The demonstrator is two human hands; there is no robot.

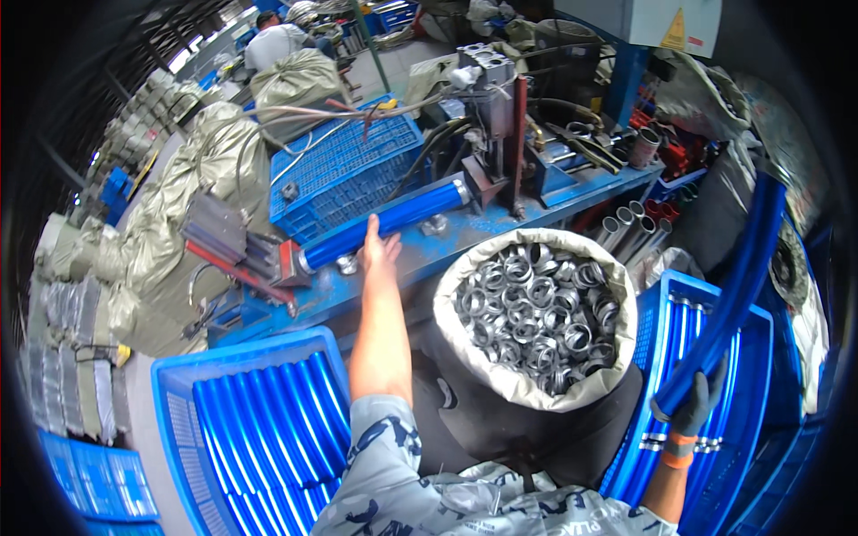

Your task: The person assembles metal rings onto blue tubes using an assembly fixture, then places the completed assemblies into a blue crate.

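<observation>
A blue tube (pixel 411 207) lies slantwise over the counter (pixel 416 255), its ends at two metal holders (pixel 483 181); it looks stiff, light and slick, probably easy to scratch, so best held around its middle. The bare left hand (pixel 380 248) is open at its near side; firm contact is hard to tell. The gloved right hand (pixel 697 406) grips a second tube (pixel 744 268) near its lower end, which may feel top-heavy. Nearby stand a sack (pixel 572 402) of metal rings (pixel 541 313) and a crate (pixel 241 350) of more tubes (pixel 268 411).
</observation>
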